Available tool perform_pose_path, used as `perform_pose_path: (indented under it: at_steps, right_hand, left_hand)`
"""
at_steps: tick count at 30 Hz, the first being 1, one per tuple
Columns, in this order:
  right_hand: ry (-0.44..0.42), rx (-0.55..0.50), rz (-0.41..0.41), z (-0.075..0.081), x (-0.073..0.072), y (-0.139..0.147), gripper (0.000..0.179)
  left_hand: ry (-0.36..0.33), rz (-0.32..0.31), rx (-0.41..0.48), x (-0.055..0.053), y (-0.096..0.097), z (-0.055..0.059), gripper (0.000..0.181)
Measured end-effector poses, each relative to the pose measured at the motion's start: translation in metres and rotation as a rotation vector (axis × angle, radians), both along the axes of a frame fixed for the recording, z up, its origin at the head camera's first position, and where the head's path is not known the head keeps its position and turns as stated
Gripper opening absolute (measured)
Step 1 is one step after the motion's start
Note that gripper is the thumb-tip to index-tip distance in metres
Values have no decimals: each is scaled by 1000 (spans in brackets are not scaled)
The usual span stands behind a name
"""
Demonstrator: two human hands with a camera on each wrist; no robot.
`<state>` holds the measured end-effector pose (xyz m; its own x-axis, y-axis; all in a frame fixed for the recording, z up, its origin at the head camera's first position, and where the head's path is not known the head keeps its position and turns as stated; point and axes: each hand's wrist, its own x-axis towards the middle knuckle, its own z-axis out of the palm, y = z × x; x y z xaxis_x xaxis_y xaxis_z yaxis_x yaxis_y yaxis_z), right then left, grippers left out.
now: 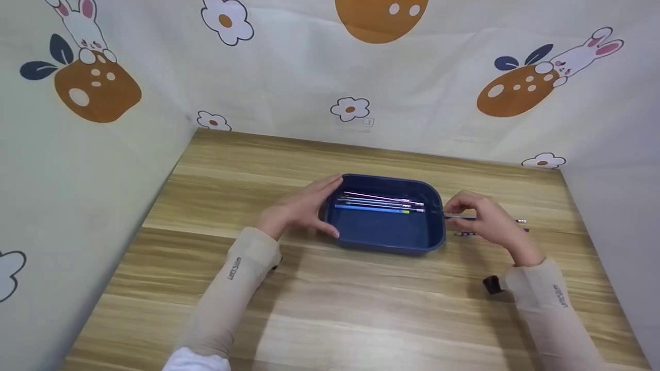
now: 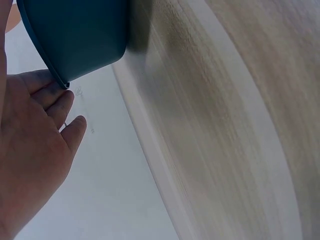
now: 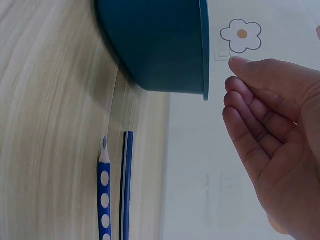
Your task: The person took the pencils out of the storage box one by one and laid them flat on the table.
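Wood-grain table (image 1: 356,299) meets printed cloth (image 1: 289,87) far and left, unclenched left hand (image 1: 301,208) braces blue bin (image 1: 379,231), released right hand (image 1: 487,220) hovers near pencils (image 3: 126,185) at right.

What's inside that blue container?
Several pencils lie roughly side by side in the blue container, toward its far wall; a bright blue one is nearest the head camera. They lie too close to count surely, and whatever is beneath them is covered.
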<state>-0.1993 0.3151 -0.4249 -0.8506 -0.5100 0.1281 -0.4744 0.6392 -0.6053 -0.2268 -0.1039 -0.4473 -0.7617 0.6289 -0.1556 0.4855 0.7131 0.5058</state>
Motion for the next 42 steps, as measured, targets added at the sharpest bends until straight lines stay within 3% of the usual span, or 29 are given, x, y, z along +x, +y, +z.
perform_pose_path:
  at_steps: [8, 42]
  right_hand:
    - [-14, -81, 37, -2, -3, -10, 17]
    - [-53, -120, 54, -9, -8, -58, 23]
  left_hand:
    - [22, -4, -4, 0, 0, 0, 129]
    - [45, -19, 20, -2, 0, -4, 130]
